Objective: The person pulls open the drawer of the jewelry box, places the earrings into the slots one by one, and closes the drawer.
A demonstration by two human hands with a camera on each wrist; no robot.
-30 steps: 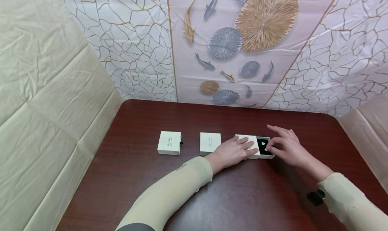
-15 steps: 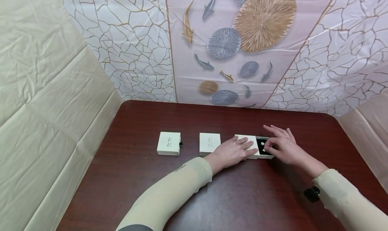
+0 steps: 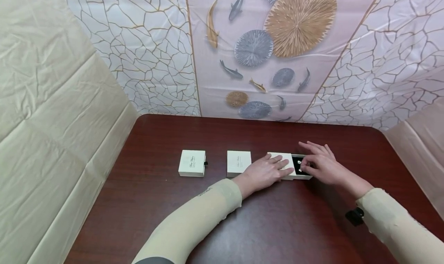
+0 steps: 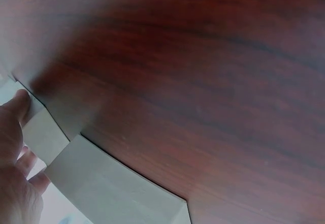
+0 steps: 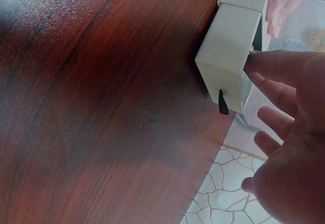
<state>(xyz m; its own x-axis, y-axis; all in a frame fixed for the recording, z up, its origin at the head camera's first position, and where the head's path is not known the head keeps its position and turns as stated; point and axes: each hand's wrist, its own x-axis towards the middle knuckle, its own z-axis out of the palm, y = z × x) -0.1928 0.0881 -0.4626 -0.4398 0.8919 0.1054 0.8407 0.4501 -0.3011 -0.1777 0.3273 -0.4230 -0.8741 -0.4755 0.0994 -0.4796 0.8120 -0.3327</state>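
My left hand (image 3: pixel 265 172) lies spread over the white sleeve of the right-hand jewellery box (image 3: pixel 269 155), its fingers pressing on the lid. The box's drawer (image 5: pixel 226 51) is partly pulled out to the right, with a black lining inside and a black ribbon tab (image 5: pixel 223 102) at its end. A small white earring (image 3: pixel 299 162) sits on the lining. Over the drawer, my right hand (image 3: pixel 324 168) pinches a second small white piece, also apparently an earring, between thumb and forefinger, largely hidden by the fingertips. Its other fingers are held up and apart.
Two more white boxes stand in line to the left: a middle box (image 3: pixel 238 162) by my left wrist and a left box (image 3: pixel 192 163) with a black tab. All are on the dark red-brown table (image 3: pixel 166 202). A patterned curtain (image 3: pixel 159 59) hangs behind.
My right hand has shifted slightly left and come lower into the drawer, thumb and forefinger close over the lining. The left hand keeps its place on the box.
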